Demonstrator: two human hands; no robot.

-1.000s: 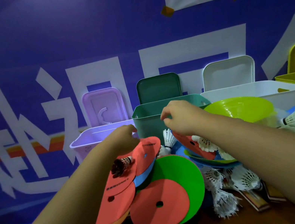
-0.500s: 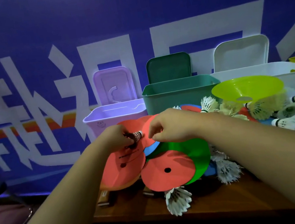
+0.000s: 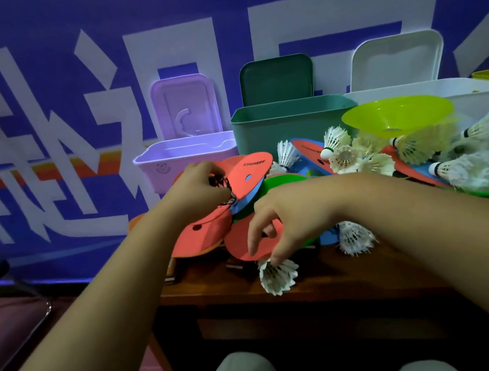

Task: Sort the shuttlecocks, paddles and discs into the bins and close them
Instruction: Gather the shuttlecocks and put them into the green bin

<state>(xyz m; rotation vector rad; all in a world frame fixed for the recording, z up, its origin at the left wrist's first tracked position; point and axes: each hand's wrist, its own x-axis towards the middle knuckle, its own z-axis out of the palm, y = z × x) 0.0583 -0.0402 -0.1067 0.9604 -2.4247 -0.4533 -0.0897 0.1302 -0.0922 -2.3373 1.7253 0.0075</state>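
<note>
Left fingers [image 3: 202, 173] grip dark shuttlecock [image 3: 220, 185]; right fingers' [image 3: 276, 253] hold unclear (red disc [image 3: 235, 243] interferes).

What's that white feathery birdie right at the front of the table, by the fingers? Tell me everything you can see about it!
The white shuttlecock has a skirt of slightly ragged white feathers that fans out toward the table's front edge. It lies on the brown wooden table, close to that edge. Its cork end is hidden beneath the red disc and the right hand. The hand's fingertips reach its narrow top, but whether they pinch it is unclear.
</note>
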